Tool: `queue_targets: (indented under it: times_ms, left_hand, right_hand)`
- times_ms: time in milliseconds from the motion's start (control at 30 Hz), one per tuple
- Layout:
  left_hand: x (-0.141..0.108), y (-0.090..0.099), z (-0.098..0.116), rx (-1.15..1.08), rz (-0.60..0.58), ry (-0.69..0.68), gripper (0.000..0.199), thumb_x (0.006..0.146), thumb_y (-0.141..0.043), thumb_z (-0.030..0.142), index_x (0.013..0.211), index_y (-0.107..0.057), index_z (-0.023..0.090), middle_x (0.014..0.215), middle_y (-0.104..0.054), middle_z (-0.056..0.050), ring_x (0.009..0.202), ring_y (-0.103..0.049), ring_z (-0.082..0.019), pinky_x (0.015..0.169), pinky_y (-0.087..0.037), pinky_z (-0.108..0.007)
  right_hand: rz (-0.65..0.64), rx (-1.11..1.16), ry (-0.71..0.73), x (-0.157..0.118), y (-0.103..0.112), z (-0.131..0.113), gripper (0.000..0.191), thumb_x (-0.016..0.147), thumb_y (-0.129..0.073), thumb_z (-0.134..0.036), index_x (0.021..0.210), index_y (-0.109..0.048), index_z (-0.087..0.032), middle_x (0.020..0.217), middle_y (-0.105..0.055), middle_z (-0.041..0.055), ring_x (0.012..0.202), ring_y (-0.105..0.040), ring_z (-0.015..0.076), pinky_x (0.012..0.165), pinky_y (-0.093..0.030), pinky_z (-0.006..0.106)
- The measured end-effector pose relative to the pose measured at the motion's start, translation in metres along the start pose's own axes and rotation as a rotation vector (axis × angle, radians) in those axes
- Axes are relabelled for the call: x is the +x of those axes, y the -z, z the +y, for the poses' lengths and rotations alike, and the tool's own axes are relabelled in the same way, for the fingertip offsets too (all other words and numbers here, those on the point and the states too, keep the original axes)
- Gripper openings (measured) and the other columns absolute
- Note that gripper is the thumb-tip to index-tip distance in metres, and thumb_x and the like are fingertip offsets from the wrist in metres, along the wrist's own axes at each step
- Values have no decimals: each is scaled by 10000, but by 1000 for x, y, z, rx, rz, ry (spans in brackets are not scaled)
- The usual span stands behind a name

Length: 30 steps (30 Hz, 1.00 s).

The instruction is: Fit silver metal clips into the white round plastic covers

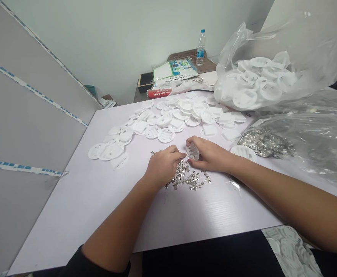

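Observation:
My right hand grips a round white plastic disc, tilted up on edge, with slots and ridges on the face toward me. My left hand is closed in a pinch right beside the disc. From its fingertips a thin, pale, shiny sliver reaches to the disc's edge; it looks like a small metal piece, though its shape is mostly hidden. Under both hands lies a loose heap of small silvery metal pieces with rounded heads, some of them covered by my left hand.
Many white discs lie spread across the far side of the white table. A clear bag of discs and a bag of metal pieces lie at right. Behind stand a water bottle and packages. A grey partition borders the left.

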<state>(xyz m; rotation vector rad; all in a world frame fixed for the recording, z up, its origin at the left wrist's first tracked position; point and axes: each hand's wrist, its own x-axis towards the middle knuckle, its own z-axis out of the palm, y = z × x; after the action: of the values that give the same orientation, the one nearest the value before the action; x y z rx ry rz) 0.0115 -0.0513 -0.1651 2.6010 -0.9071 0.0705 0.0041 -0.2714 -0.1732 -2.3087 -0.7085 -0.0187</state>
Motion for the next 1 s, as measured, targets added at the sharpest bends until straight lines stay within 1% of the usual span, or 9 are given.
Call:
queue_targets:
  times_ms: [100, 200, 367, 533, 700, 833, 1000]
  left_hand:
    - [1, 1, 2, 40, -22, 19, 338, 967, -490, 171, 1110, -780, 268, 889, -656, -8, 639, -488, -121, 558, -327, -266]
    - [2, 0, 5, 108, -56, 47, 334, 962, -472, 172, 1058, -779, 261, 831, -599, -14, 607, -438, -129, 525, -282, -271]
    - [5, -2, 12, 212, -89, 74, 307, 906, -461, 102, 922, -741, 226, 786, -539, -15, 568, -359, -131, 507, -237, -287]
    - [6, -1, 18, 270, -122, 88, 298, 846, -456, 55, 886, -706, 213, 771, -514, -13, 547, -299, -135, 496, -217, -300]
    - [7, -2, 19, 275, -106, 86, 294, 800, -470, 32, 882, -689, 211, 771, -510, -15, 543, -301, -136, 491, -214, -301]
    - [7, -5, 18, 263, -92, 83, 297, 759, -482, -8, 841, -673, 204, 754, -505, -16, 522, -303, -129, 491, -198, -304]
    - [9, -8, 18, 210, -65, 78, 274, 763, -513, -20, 813, -669, 200, 734, -503, -14, 503, -289, -113, 501, -184, -297]
  right_hand:
    - [0, 0, 6, 1, -1, 0, 376, 846, -630, -297, 1156, -445, -194, 1039, -616, 111, 862, -584, 237, 685, -431, 341]
    - [6, 2, 13, 2, -1, -1, 362, 840, -626, -282, 1139, -441, -198, 1034, -609, 105, 854, -575, 231, 683, -426, 337]
    - [9, 1, 31, 3, -2, 1, 354, 824, -640, -269, 1112, -442, -212, 1026, -609, 91, 846, -572, 226, 684, -427, 335]
    - [8, 0, 37, 4, -3, 3, 359, 827, -654, -307, 1093, -433, -212, 1021, -606, 90, 827, -565, 218, 675, -427, 330]
    - [8, -13, 28, 4, -2, 1, 359, 819, -659, -329, 1076, -435, -215, 1009, -610, 90, 821, -566, 219, 672, -426, 328]
    - [1, -18, 5, 5, -1, -2, 355, 813, -660, -326, 1066, -436, -215, 993, -621, 87, 799, -569, 216, 657, -419, 322]
    - [6, -32, 12, 6, -1, -3, 349, 815, -655, -340, 1060, -437, -221, 976, -628, 84, 802, -578, 224, 657, -415, 326]
